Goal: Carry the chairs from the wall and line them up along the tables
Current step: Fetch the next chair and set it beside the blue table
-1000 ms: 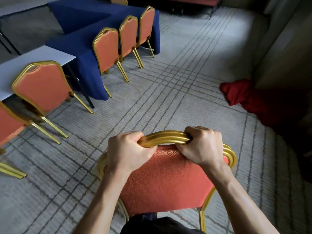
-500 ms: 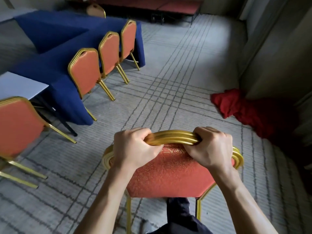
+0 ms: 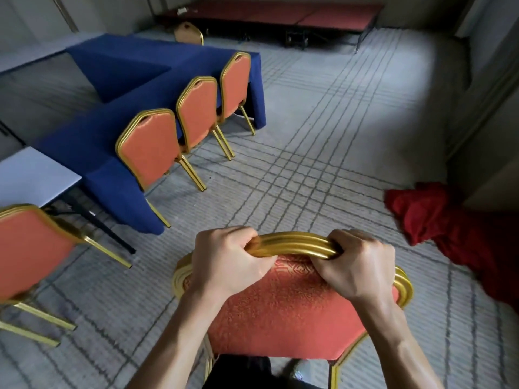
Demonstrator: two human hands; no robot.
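Clearly rigid and fairly heavy, the chair [image 3: 292, 313] is gripped by left hand [image 3: 227, 259] and right hand [image 3: 356, 268], fingers curled over its gold top rail [image 3: 295, 244] between them, a sound hold.

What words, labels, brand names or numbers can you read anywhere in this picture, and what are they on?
No readable text anywhere.
Carried chair: woven ornament on the fabric, no letters.
Blue tablecloth and red cloth: plain.
Pale object on the far platform: too small to tell.
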